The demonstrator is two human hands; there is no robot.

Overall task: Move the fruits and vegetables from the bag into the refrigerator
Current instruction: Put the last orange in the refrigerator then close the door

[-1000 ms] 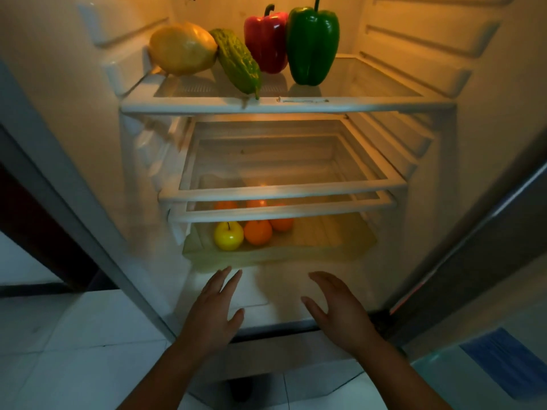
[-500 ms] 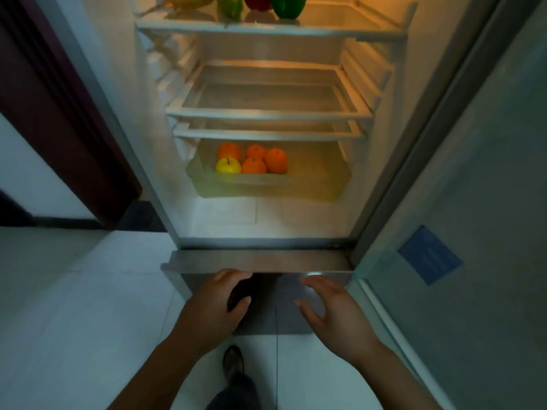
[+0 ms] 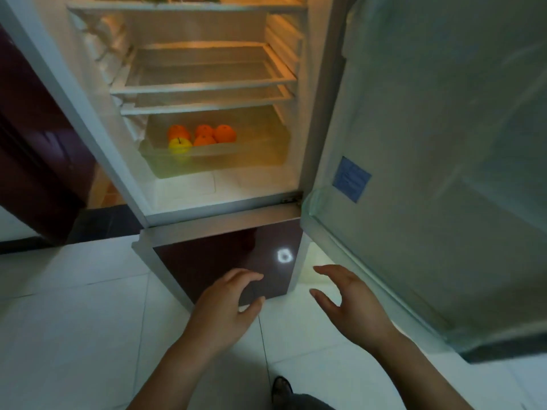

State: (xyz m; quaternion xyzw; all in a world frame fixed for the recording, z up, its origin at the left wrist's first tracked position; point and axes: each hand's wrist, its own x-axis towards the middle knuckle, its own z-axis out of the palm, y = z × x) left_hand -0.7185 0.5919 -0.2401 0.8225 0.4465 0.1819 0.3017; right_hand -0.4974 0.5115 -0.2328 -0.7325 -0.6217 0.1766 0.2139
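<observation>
The refrigerator (image 3: 225, 202) stands open in front of me, lit inside. Its clear bottom drawer (image 3: 213, 161) holds several oranges (image 3: 225, 133) and a yellow apple (image 3: 180, 145) at its left end. Both hands hang low in front of the dark lower door panel (image 3: 225, 261), well below the drawer. My left hand (image 3: 225, 306) has loosely curled fingers and holds nothing. My right hand (image 3: 349, 303) is spread, palm turned left, also holding nothing. The bag is out of view.
The open fridge door (image 3: 429, 173) with a blue sticker (image 3: 351, 178) fills the right side. Two bare wire-edged shelves (image 3: 207, 84) sit above the drawer. A dark wooden door (image 3: 32, 149) is on the left. White floor tiles (image 3: 74, 321) and my shoe (image 3: 281, 389) lie below.
My hands have pulled back and down from the fridge floor to the lower door panel. My view has dropped and backed away, so the top shelf with the peppers has left the frame.
</observation>
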